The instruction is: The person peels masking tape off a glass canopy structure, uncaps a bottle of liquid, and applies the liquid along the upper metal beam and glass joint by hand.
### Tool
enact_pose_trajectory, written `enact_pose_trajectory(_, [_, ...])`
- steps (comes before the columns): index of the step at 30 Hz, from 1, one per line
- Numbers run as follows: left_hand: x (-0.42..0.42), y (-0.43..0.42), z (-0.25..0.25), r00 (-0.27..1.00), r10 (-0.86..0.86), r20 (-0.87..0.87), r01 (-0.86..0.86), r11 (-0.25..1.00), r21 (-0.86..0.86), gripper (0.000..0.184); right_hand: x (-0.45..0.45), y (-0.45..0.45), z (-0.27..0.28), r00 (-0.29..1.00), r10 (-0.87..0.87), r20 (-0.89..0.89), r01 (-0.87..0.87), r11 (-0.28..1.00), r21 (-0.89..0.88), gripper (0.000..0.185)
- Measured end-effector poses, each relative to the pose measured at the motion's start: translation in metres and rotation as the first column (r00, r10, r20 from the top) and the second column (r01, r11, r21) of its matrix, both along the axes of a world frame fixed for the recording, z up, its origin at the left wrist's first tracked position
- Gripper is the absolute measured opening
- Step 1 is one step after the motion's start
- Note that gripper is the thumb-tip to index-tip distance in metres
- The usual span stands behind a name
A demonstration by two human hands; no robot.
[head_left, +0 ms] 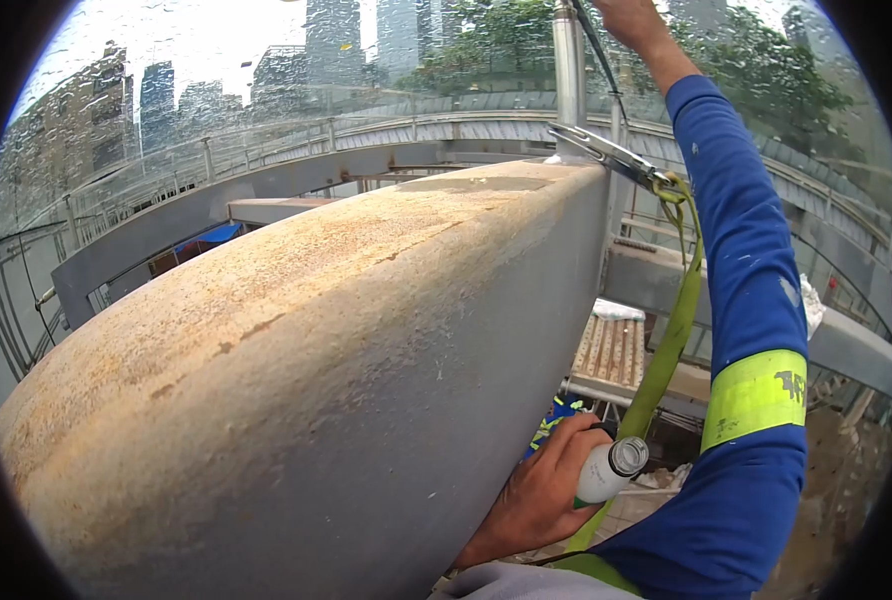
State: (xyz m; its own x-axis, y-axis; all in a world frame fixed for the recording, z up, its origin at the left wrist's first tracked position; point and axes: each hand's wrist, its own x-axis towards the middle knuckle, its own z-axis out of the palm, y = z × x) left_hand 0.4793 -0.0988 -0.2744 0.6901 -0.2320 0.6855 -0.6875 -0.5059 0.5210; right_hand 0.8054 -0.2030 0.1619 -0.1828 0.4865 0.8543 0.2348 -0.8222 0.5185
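Note:
My left hand (541,490), low in the view beside the large grey beam (446,390), has its fingers wrapped round a white bottle (603,474) with a greyish round end. My right arm, in a blue sleeve with a yellow-green band, reaches up to the top edge. There my right hand (638,22) is partly cut off by the frame, near a dark strap (606,50) beside a metal pole (570,85); its fingertips are out of view. A metal ratchet buckle (611,155) with a green strap (671,345) hangs between the pole and my right sleeve.
The beam's upper face is rusty and worn. Grey girders (266,187) and railings curve behind it. Below, at the right, are a ribbed platform (608,350) and part of blue and yellow-green clothing (556,420). Wet transparent sheeting, trees and buildings stand beyond.

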Motion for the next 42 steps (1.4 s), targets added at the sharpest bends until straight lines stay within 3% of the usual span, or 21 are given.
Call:
enact_pose_trajectory(6, [0.001,0.000,0.000,0.999,0.003,0.040,-0.003,1.000,0.012,0.063,0.001,0.020,-0.009,0.999,0.013,-0.053,-0.009,0.996,0.083,0.041])
enact_pose_trajectory(9, [0.001,0.000,0.001,1.000,-0.011,-0.019,0.011,1.000,0.001,0.063,0.009,0.027,-0.014,0.986,0.168,0.011,-0.169,0.986,0.011,0.043])
enact_pose_trajectory(12, [0.001,0.000,0.000,1.000,0.006,0.004,-0.006,1.000,0.018,0.064,0.002,0.038,-0.021,0.961,0.261,-0.088,-0.252,0.962,0.102,0.047])
enact_pose_trajectory(15, [0.002,0.000,-0.001,0.999,0.005,0.033,-0.006,1.000,0.029,0.065,0.047,0.062,-0.006,0.818,0.430,-0.382,-0.299,0.885,0.357,0.056])
enact_pose_trajectory(16, [0.003,0.000,-0.001,0.999,0.003,0.041,-0.004,1.000,0.030,0.065,0.063,0.070,-0.004,0.819,0.431,-0.379,-0.299,0.884,0.359,0.056])
enact_pose_trajectory(17, [0.003,0.001,-0.002,0.999,0.001,0.045,-0.003,0.999,0.035,0.065,0.075,0.075,-0.006,0.975,0.111,-0.195,-0.074,0.979,0.189,0.060])
enact_pose_trajectory(19, [0.003,0.001,-0.003,1.000,0.011,0.016,-0.012,0.999,0.036,0.065,0.035,0.093,-0.027,0.865,0.494,-0.088,-0.377,0.755,0.536,0.058])
enact_pose_trajectory(21, [0.002,0.000,-0.002,1.000,0.018,-0.010,-0.018,0.999,0.040,0.065,0.003,0.097,-0.023,0.874,0.259,-0.412,-0.106,0.928,0.358,0.062])
enact_pose_trajectory(22, [0.002,-0.001,-0.002,1.000,0.022,-0.022,-0.022,0.999,0.032,0.065,0.029,0.121,-0.017,0.790,0.573,-0.218,-0.401,0.752,0.523,0.069])
enact_pose_trajectory(23, [0.001,-0.001,-0.001,0.999,0.028,-0.036,-0.027,0.999,0.027,0.064,0.056,0.143,-0.012,0.604,0.797,0.025,-0.645,0.470,0.602,0.077])
enact_pose_trajectory(24, [0.000,0.000,0.000,0.999,0.032,-0.040,-0.030,0.999,0.045,0.064,0.049,0.152,-0.012,0.601,0.798,0.036,-0.644,0.457,0.614,0.077])
enact_pose_trajectory(25, [-0.001,-0.001,0.001,0.999,0.039,-0.033,-0.037,0.998,0.045,0.063,0.044,0.161,-0.014,0.819,0.561,-0.120,-0.396,0.704,0.590,0.086])
enact_pose_trajectory(27, [0.000,0.000,0.001,0.999,0.046,-0.024,-0.045,0.998,0.052,0.063,0.041,0.165,-0.010,0.931,0.256,-0.260,-0.088,0.849,0.521,0.099])
enact_pose_trajectory(29, [0.001,0.002,-0.002,1.000,0.020,0.005,-0.020,0.998,0.068,0.062,0.045,0.170,-0.008,0.598,0.752,-0.276,-0.370,0.565,0.737,0.101])
enact_pose_trajectory(33, [0.001,0.002,-0.002,1.000,0.002,0.006,-0.002,0.998,0.058,0.062,0.030,0.162,-0.016,0.585,0.795,-0.158,-0.470,0.491,0.733,0.103])
enact_pose_trajectory(42, [-0.002,-0.001,-0.003,0.998,0.037,-0.046,-0.036,0.999,0.036,0.061,0.027,0.167,0.000,0.703,0.691,-0.169,-0.335,0.531,0.778,0.109])
